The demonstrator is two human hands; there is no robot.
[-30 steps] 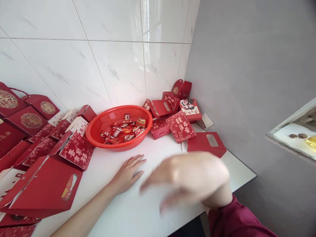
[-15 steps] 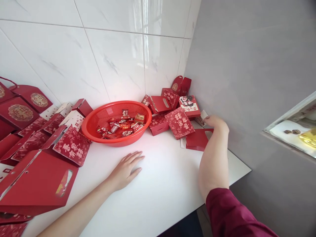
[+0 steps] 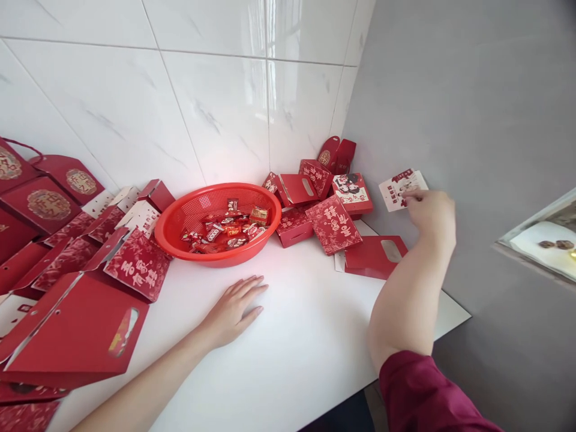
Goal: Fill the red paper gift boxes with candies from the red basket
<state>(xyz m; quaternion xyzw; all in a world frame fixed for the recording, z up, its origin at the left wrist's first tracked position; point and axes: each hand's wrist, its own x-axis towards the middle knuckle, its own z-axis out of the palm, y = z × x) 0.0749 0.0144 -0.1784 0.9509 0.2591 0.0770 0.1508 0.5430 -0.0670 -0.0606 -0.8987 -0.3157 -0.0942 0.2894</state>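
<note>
Since before, our right hand (image 3: 429, 210) lifted a small card (image 3: 402, 188) off the far-right pile, grip pinching it; left hand (image 3: 234, 312) flat, released, on worktop (image 3: 292, 348).

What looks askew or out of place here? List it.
Nothing is spilled or damaged. The red boxes in the corner lie heaped and tilted at all angles, not stacked. The flat red cartons at left overlap loosely. The wrapped candies stay inside the red basket. The right hand holds a small card aloft.
</note>
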